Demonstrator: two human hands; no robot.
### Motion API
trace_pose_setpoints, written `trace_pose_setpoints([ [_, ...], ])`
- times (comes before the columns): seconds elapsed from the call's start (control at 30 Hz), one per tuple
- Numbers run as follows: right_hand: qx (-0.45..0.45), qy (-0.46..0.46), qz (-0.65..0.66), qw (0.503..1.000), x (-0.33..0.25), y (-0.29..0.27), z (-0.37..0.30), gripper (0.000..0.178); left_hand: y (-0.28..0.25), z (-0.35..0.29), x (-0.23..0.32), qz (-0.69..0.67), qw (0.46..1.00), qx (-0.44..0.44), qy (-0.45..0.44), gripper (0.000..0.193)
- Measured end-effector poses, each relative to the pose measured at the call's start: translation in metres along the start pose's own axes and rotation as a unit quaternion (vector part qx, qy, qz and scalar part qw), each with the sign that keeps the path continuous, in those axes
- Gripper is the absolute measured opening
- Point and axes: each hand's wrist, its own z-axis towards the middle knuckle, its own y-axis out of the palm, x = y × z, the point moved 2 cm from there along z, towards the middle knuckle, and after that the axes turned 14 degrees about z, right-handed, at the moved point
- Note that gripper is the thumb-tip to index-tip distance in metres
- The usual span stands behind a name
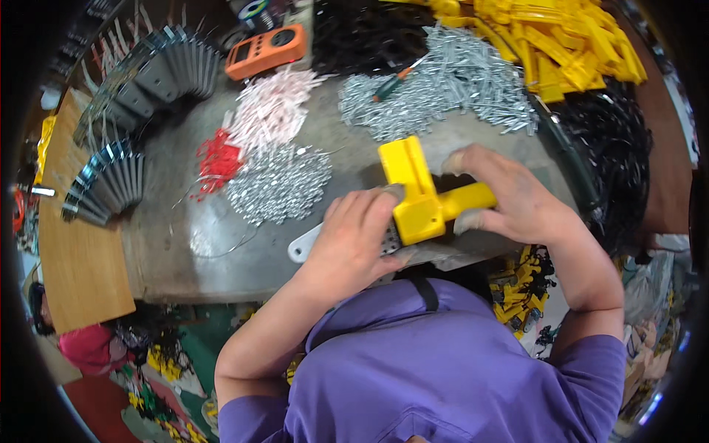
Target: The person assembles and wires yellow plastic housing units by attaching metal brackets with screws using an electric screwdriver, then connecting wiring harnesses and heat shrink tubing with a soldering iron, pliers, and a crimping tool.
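Observation:
In front of my body is a yellow plastic part [419, 215], with a broad ribbed arm pointing away from me and a narrower arm reaching to the right. My left hand [341, 235] is closed at its left side, fingertips against the yellow edge. From under this hand sticks out a light grey flat strip [303, 247] with a round hole at its end; dark perforations show beside the thumb. My right hand [517, 196] curls around the narrower arm, thumb on the near side and fingers on the far side. The palm hides the arm's end.
Piles of silver screws [473, 77], small metal pieces [281, 184], pale pink pieces [269, 107] and red bits [218, 159] lie on the metal table [177, 255]. Around them are a screwdriver [390, 88], an orange device [266, 52], grey blocks [155, 77], yellow parts [565, 44] and a dark green tool [569, 155].

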Motion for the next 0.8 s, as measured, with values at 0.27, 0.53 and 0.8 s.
trace_pose_setpoints([
  [0.27,0.226,0.309,-0.37,0.847,0.093,-0.094,-0.139,0.05,-0.001,-0.012,0.015,-0.014,0.997,-0.027,-0.076,0.082],
  [0.53,0.402,0.155,0.422,0.798,0.051,-0.067,-0.104,0.046,-0.002,-0.006,0.018,0.001,0.994,-0.047,-0.096,0.08],
  [0.8,0.314,-0.039,0.796,0.516,0.049,-0.014,-0.047,0.031,0.004,-0.009,0.016,-0.039,0.997,0.001,-0.071,0.078],
])
